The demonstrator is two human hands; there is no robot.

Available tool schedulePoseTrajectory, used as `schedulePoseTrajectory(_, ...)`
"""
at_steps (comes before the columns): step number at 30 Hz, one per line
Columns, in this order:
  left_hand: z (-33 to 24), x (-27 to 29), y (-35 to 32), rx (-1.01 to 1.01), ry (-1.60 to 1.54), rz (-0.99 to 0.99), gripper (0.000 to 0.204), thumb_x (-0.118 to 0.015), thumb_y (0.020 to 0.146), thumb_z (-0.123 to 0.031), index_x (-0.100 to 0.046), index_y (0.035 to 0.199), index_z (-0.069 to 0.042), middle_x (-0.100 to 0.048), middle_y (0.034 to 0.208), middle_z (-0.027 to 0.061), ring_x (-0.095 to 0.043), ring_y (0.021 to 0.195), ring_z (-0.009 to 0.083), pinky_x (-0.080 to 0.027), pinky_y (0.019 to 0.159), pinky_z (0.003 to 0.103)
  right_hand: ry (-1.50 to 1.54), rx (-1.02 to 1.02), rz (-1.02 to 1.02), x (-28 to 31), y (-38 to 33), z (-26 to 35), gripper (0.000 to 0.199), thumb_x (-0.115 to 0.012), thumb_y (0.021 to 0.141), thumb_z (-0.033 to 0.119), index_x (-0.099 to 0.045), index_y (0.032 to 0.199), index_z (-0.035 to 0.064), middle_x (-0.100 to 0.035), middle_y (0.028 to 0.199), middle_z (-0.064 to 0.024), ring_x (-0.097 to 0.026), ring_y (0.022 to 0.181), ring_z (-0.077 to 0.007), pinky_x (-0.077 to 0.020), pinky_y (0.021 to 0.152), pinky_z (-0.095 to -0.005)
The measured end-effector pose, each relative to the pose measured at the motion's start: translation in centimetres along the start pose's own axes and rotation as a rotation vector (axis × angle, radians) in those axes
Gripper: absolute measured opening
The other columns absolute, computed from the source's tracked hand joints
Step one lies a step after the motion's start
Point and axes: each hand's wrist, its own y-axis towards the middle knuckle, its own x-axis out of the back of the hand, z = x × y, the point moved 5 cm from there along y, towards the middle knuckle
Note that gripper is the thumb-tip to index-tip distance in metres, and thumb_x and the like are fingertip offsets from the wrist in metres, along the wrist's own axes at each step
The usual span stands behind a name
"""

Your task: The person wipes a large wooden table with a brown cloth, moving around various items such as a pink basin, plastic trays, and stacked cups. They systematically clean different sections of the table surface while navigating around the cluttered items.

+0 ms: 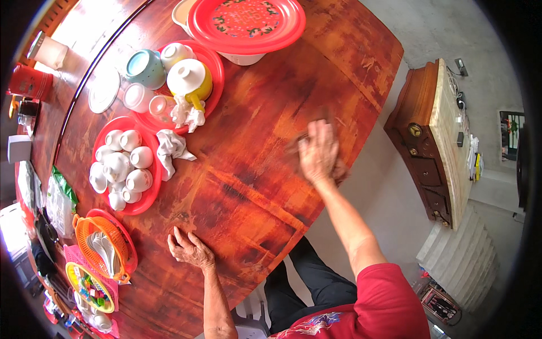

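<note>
My right hand [319, 153] presses down on a brown cloth [340, 171] near the right edge of the reddish-brown wooden table [254, 135]. Motion smears the cloth, and most of it is hidden under my palm and fingers. My left hand [192, 250] rests on the tabletop at the lower left, its fingers apart and nothing in it. Beyond it, a red tray [151, 192] carries several small white cups [117, 166]. A crumpled white cloth [172, 148] lies against that tray's right side.
A second red tray [217, 70] bears a yellow pot [202, 90], a teal pot [144, 68] and glasses. At the far side, a large red patterned tray [246, 42] tops a white container. An orange basket [84, 226] holds white spoons. Right of the table stands a wooden cabinet [418, 135].
</note>
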Motion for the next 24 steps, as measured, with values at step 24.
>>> schedulePoseTrajectory(24, -0.3, 0.1, 0.1, 0.020, 0.035, 0.019, 0.051, -0.057, 0.092, -0.035, -0.049, 0.141, -0.021, -0.042, 0.141, 0.0188, -0.039, 0.129, 0.0362, -0.030, 0.107, 0.050, 0.319, 0.478, -0.015, 3.3, -5.8, 16.9, 0.065, -0.046, 0.095, 0.048, -0.039, 0.147, 0.0100, -0.030, 0.157, -0.0125, -0.021, 0.147, -0.0322, -0.0113, 0.117, -0.0585)
